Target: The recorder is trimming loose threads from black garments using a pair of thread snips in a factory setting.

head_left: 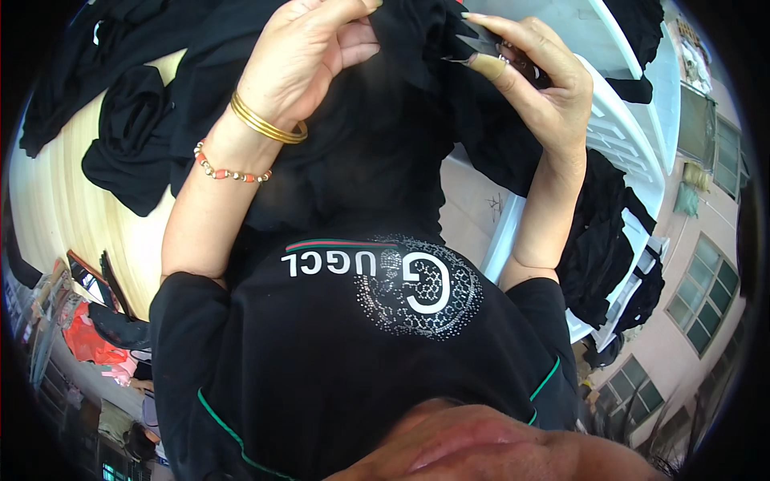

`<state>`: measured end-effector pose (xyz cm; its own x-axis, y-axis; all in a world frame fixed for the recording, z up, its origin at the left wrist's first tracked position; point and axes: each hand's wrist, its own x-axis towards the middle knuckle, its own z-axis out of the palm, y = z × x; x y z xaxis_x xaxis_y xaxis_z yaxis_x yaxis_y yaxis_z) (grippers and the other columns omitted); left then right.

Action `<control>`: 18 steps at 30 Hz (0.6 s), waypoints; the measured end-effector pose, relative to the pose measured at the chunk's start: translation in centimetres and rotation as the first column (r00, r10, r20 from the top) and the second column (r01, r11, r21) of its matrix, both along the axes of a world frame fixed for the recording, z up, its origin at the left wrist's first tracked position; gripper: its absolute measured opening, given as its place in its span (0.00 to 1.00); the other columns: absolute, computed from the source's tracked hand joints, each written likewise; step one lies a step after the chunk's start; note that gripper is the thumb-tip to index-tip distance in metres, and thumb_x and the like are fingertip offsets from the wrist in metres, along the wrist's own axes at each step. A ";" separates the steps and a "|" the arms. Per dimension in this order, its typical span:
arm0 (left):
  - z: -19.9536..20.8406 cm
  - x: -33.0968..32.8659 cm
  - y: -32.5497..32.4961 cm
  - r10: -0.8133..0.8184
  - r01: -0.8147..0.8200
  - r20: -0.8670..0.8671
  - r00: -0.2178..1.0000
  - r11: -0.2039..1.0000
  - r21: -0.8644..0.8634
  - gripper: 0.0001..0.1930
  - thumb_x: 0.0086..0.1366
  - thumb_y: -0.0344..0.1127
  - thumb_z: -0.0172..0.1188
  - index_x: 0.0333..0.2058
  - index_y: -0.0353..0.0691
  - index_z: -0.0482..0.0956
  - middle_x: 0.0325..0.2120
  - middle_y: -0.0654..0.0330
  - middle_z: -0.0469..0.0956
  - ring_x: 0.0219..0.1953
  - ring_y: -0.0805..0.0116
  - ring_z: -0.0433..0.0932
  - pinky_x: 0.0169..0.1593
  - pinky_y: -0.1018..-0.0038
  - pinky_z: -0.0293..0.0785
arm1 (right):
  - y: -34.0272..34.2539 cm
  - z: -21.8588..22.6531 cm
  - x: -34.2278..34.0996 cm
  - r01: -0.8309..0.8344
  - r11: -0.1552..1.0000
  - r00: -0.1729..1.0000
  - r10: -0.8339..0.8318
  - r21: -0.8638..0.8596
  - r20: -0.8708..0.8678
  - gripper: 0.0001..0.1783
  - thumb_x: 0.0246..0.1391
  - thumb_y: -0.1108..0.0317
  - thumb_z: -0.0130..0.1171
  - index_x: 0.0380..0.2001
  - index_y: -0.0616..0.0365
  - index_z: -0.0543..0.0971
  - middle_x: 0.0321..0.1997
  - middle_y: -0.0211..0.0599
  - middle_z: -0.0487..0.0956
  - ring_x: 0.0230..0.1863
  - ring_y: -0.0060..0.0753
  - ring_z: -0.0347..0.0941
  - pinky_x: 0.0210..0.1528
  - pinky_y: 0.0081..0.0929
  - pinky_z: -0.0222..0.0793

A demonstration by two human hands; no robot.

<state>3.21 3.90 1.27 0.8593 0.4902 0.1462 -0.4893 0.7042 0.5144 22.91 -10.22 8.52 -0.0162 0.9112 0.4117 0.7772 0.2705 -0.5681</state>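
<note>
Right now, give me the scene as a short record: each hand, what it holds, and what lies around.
left hand: pinches a fold of the black garment, two gold bangles and a bead bracelet on the wrist
right hand: holds small thread snips against the same cloth, blades pointing toward the left hand
garment: bunched between both hands, draped down toward the person's chest
table: light wood, on the left, carrying a pile of black cloth
white plastic chair: on the right, more black cloth draped on it
</note>
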 end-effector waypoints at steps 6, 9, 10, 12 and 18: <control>2.6 -0.5 -0.4 0.059 -0.111 -0.282 0.958 0.979 -0.173 0.07 0.71 0.26 0.49 0.43 0.35 0.76 0.36 0.61 0.81 0.37 0.72 0.81 0.43 0.75 0.81 | 0.7 -1.2 -1.3 -0.066 0.997 0.998 0.065 -0.032 -0.025 0.22 0.45 0.72 0.72 0.48 0.55 0.84 0.24 0.25 0.67 0.25 0.16 0.61 0.25 0.17 0.54; -2.6 0.8 1.4 -0.087 0.121 0.171 0.981 0.973 -0.196 0.07 0.71 0.26 0.49 0.43 0.34 0.76 0.37 0.58 0.81 0.39 0.70 0.82 0.45 0.74 0.82 | 1.2 -1.2 -2.2 -0.036 0.999 0.999 0.036 -0.027 -0.025 0.22 0.45 0.72 0.72 0.48 0.54 0.84 0.24 0.25 0.68 0.25 0.16 0.62 0.26 0.18 0.57; -4.1 1.5 1.9 -0.203 0.305 0.526 0.826 0.945 -0.115 0.07 0.71 0.26 0.50 0.42 0.34 0.76 0.38 0.57 0.81 0.39 0.69 0.82 0.45 0.75 0.82 | 1.2 -1.3 -2.3 -0.031 0.999 0.999 0.031 -0.024 -0.025 0.22 0.45 0.72 0.72 0.48 0.54 0.84 0.24 0.25 0.68 0.25 0.16 0.62 0.26 0.18 0.57; -1.8 -0.2 1.0 -0.072 0.096 0.133 0.989 0.977 -0.188 0.06 0.70 0.27 0.53 0.42 0.34 0.77 0.35 0.61 0.80 0.36 0.73 0.80 0.42 0.78 0.80 | 1.0 -1.5 -2.1 -0.010 0.999 1.000 0.010 -0.045 0.006 0.23 0.45 0.73 0.72 0.48 0.52 0.84 0.24 0.25 0.68 0.25 0.17 0.64 0.26 0.18 0.60; -0.9 -1.5 0.9 0.088 -0.137 -0.267 0.960 0.975 -0.173 0.04 0.69 0.27 0.56 0.40 0.36 0.77 0.33 0.63 0.78 0.32 0.74 0.79 0.40 0.77 0.82 | 1.3 -1.8 -2.6 -0.014 1.000 0.999 0.013 0.013 0.047 0.23 0.45 0.75 0.70 0.48 0.51 0.84 0.23 0.27 0.67 0.23 0.20 0.64 0.26 0.20 0.61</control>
<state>1.74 4.84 0.36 0.7932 0.5831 -0.1754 -0.4403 0.7482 0.4963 20.36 -8.91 6.70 -0.0481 0.9051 0.4225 0.7992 0.2886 -0.5272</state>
